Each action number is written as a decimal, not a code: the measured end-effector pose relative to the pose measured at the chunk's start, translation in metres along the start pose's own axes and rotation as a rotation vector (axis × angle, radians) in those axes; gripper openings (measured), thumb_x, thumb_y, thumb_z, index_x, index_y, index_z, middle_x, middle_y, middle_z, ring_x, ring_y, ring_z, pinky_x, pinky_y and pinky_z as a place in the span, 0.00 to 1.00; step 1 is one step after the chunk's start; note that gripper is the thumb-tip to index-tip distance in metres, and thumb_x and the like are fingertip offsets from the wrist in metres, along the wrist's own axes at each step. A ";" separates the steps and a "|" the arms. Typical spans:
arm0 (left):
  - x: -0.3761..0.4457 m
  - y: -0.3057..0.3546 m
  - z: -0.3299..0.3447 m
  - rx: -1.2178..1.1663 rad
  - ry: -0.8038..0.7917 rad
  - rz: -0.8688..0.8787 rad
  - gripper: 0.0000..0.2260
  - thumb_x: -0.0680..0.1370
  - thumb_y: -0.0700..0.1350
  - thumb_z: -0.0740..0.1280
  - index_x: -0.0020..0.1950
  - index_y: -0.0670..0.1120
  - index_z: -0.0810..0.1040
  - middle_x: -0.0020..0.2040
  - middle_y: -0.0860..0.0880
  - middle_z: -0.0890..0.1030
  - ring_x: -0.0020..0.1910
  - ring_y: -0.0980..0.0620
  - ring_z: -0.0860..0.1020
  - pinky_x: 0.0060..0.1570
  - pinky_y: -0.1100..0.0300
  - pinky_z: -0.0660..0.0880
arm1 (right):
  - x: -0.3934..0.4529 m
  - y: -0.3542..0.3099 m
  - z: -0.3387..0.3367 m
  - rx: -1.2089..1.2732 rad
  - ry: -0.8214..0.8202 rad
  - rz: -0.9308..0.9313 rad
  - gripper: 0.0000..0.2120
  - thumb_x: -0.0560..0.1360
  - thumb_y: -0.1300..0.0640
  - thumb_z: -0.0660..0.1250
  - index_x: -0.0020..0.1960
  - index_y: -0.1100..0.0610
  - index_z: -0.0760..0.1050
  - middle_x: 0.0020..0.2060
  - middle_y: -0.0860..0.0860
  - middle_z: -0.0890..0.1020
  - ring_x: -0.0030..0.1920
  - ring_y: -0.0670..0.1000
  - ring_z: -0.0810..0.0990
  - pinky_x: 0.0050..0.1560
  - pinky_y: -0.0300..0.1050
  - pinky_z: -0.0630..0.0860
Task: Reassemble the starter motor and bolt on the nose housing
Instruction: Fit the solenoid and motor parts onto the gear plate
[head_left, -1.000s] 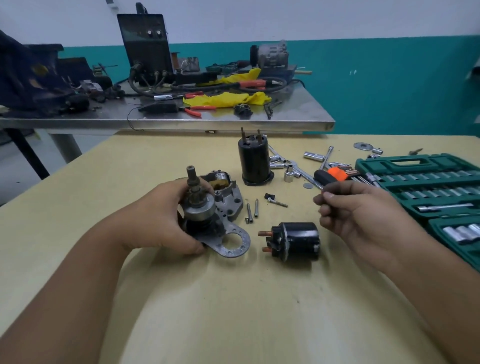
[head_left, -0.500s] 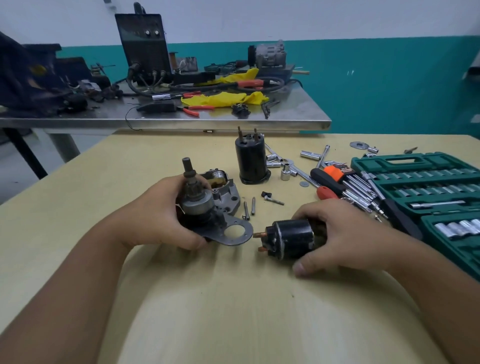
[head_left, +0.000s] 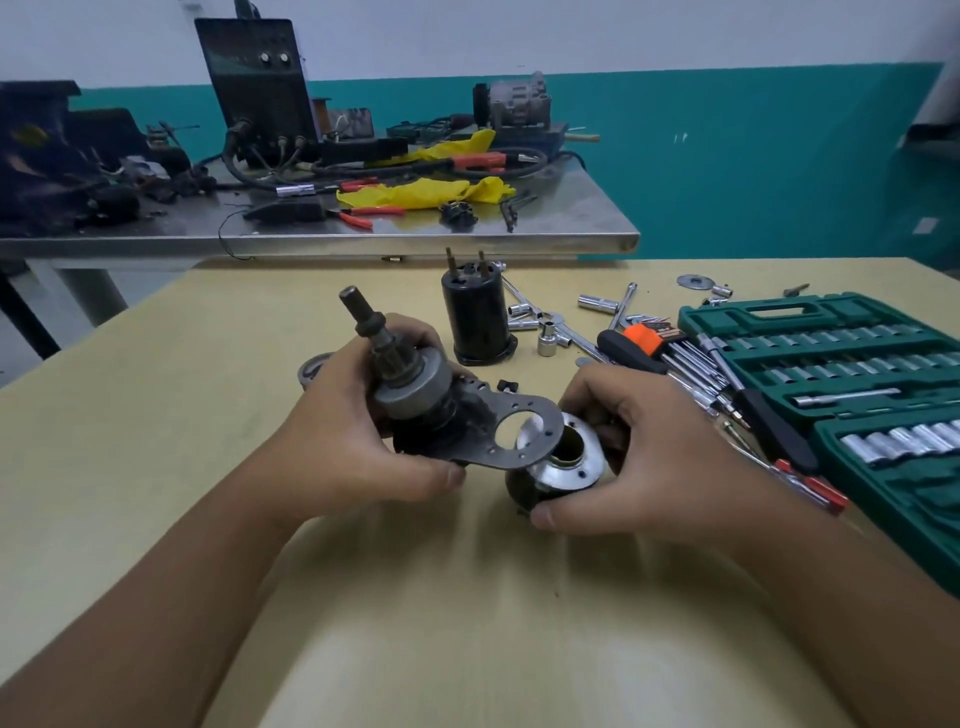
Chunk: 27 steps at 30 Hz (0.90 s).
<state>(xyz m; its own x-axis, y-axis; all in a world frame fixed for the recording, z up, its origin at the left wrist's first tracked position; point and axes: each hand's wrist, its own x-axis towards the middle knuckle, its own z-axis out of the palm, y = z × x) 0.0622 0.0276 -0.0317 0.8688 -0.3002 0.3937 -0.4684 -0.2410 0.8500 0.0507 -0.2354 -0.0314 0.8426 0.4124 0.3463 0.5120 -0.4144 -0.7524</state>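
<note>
Fingers (head_left: 452, 475) of the left hand (head_left: 337, 447) are gripping the pinion-and-plate assembly (head_left: 415, 395), tilted, above the table (head_left: 156, 467); right hand (head_left: 649, 467) is clutching the solenoid (head_left: 561, 467), its open end tucked under the plate's round hole, motor body (head_left: 478, 317) standing behind

Both hands have lifted their parts: the solenoid (head_left: 558, 462) now meets the tilted drive assembly (head_left: 415, 395).
</note>
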 end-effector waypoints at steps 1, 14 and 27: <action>0.000 0.001 0.003 0.009 -0.010 0.004 0.31 0.58 0.41 0.80 0.59 0.50 0.76 0.56 0.42 0.82 0.58 0.42 0.84 0.57 0.43 0.82 | 0.000 -0.001 0.002 0.005 -0.001 -0.004 0.24 0.53 0.44 0.83 0.42 0.49 0.76 0.36 0.52 0.81 0.35 0.59 0.79 0.31 0.56 0.74; -0.004 0.019 0.012 0.105 -0.058 0.139 0.32 0.61 0.42 0.77 0.64 0.48 0.74 0.56 0.49 0.81 0.58 0.46 0.83 0.52 0.55 0.82 | -0.004 -0.016 0.006 -0.187 0.059 -0.045 0.20 0.55 0.52 0.84 0.39 0.54 0.76 0.31 0.50 0.79 0.31 0.52 0.75 0.30 0.51 0.71; -0.002 0.019 0.006 0.045 -0.121 0.061 0.34 0.61 0.39 0.78 0.64 0.51 0.72 0.54 0.48 0.82 0.56 0.46 0.84 0.48 0.58 0.83 | -0.002 -0.011 0.007 0.089 -0.049 0.003 0.22 0.56 0.56 0.83 0.45 0.50 0.78 0.38 0.49 0.82 0.34 0.45 0.80 0.32 0.43 0.77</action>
<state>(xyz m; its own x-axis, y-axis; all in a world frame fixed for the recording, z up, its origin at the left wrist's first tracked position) 0.0508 0.0184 -0.0187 0.8142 -0.4242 0.3964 -0.5286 -0.2590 0.8084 0.0426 -0.2263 -0.0278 0.8341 0.4508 0.3178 0.4907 -0.3432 -0.8009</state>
